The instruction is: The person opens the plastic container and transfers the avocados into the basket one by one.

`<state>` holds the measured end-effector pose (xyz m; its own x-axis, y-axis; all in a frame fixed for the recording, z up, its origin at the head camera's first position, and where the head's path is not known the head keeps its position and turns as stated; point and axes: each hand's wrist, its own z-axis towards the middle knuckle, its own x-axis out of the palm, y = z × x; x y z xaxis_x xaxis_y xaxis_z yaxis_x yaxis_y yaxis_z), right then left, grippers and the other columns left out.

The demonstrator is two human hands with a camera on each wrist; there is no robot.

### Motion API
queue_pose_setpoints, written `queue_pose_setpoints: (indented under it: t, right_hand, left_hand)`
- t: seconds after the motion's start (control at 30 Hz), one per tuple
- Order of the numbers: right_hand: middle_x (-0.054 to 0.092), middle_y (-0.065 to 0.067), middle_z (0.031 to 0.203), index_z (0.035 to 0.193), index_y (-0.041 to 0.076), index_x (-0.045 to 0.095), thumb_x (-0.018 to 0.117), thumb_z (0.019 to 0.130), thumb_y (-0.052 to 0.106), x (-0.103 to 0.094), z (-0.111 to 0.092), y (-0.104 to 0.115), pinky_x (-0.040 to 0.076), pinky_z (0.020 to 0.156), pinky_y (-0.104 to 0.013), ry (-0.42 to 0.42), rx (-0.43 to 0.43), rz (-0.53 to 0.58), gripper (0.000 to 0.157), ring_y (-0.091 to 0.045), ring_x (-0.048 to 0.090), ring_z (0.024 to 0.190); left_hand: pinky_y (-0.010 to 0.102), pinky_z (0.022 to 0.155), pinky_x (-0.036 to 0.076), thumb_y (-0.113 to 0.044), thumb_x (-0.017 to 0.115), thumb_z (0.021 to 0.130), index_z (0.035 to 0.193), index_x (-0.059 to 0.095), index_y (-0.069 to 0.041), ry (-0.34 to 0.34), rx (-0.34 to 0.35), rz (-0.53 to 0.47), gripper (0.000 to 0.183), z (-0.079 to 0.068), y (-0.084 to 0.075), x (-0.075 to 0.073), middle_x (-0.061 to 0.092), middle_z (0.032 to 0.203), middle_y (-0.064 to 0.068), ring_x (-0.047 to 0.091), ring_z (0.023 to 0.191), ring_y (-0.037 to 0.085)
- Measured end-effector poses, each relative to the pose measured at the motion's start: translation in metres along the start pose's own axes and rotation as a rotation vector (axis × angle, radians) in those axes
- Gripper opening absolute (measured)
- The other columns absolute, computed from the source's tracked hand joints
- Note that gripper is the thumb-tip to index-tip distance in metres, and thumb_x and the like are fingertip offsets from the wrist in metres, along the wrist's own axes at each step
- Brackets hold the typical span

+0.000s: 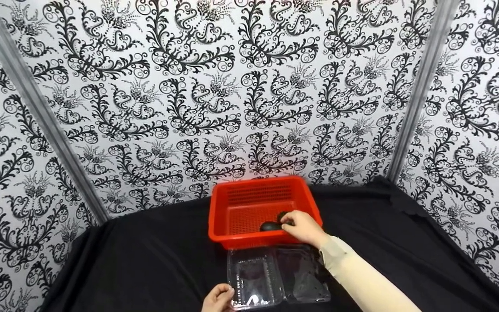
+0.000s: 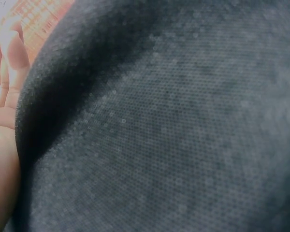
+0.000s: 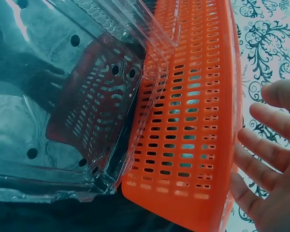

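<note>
A clear plastic clamshell container (image 1: 254, 277) lies opened flat on the black cloth. Its left edge is pinched by my left hand (image 1: 218, 298), whose curled fingers also appear at the side of the left wrist view. Inside the red basket (image 1: 221, 216), a smooth dark oval item (image 1: 270, 226) and a dark bumpy one (image 1: 281, 216) lie near the front right corner. My right hand (image 1: 303, 226) reaches over the rim, fingertips right at these items. The right wrist view shows its fingers (image 3: 258, 164) spread behind the rim, nothing visible between them.
Black cloth (image 1: 145, 264) covers the table. Behind the basket rises a white wall (image 1: 215, 86) with a black scroll pattern, with grey corner posts on both sides. Dark woven fabric (image 2: 159, 125) fills most of the left wrist view.
</note>
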<state>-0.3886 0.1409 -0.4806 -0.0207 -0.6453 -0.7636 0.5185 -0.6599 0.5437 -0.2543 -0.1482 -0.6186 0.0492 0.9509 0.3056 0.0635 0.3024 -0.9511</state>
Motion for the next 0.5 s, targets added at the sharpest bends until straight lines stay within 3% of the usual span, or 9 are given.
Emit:
queue_pose_setpoints:
  t: [0.5]
  right_hand:
    - [0.065, -0.002, 0.096, 0.097, 0.009, 0.071, 0.069, 0.084, 0.012, -0.006, -0.032, -0.003, 0.050, 0.073, -0.034, -0.082, -0.049, 0.004, 0.014, -0.019, 0.059, 0.082]
  left_hand:
    - [0.021, 0.049, 0.052, -0.011, 0.063, 0.090, 0.091, 0.055, -0.008, -0.004, -0.015, 0.045, 0.009, 0.001, 0.001, -0.001, 0.054, 0.067, -0.002, 0.058, 0.053, 0.009]
